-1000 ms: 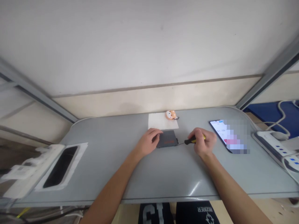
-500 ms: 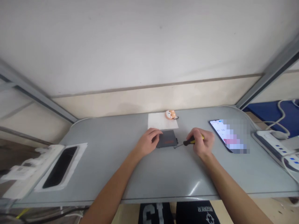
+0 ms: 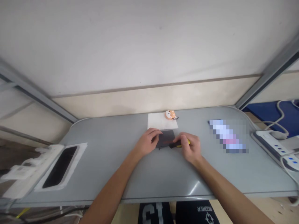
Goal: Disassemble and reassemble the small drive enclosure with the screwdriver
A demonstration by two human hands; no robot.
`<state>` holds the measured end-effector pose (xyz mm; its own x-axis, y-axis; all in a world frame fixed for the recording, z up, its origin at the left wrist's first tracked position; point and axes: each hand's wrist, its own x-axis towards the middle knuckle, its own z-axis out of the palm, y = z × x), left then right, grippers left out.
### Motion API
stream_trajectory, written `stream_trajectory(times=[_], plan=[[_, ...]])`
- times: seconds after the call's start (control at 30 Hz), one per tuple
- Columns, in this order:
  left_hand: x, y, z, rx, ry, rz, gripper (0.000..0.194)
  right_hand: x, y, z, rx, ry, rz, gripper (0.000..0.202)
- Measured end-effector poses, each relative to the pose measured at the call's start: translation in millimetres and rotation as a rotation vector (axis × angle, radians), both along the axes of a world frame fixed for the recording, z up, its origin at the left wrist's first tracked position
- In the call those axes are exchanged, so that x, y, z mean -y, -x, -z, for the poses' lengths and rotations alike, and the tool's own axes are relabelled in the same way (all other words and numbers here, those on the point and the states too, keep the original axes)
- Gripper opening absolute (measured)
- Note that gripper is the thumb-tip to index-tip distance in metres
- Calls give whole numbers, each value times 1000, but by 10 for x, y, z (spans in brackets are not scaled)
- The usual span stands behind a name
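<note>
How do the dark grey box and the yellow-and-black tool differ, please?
The dark grey box is broad and flat, while the yellow-and-black tool is narrow. The box has a reddish marking; the tool has yellow on its handle. The box lies on the table beside the left hand, whereas the tool is gripped in the right hand. Both have dark surfaces.

An orange-and-white animal-faced trinket (image 3: 170,114) sits on the white sheet (image 3: 155,121), with a pixelated phone (image 3: 227,137) to the sheet's right, a grey-and-white power strip (image 3: 271,144) farther right, a dark-screened phone (image 3: 60,166) well to the sheet's left and a white power strip (image 3: 23,186) beyond that.
</note>
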<state>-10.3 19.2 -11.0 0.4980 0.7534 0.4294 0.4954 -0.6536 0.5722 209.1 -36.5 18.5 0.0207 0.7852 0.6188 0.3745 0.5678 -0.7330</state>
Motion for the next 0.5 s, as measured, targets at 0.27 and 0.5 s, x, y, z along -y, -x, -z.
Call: stream_trajectory(times=[0.27, 0.5], plan=[[10, -17, -81, 27, -66, -1, 23, -7, -7, -7, -33, 53, -3, 46], [108, 15, -268, -9, -59, 74, 16, -69, -93, -9, -282, 253, 179, 53]])
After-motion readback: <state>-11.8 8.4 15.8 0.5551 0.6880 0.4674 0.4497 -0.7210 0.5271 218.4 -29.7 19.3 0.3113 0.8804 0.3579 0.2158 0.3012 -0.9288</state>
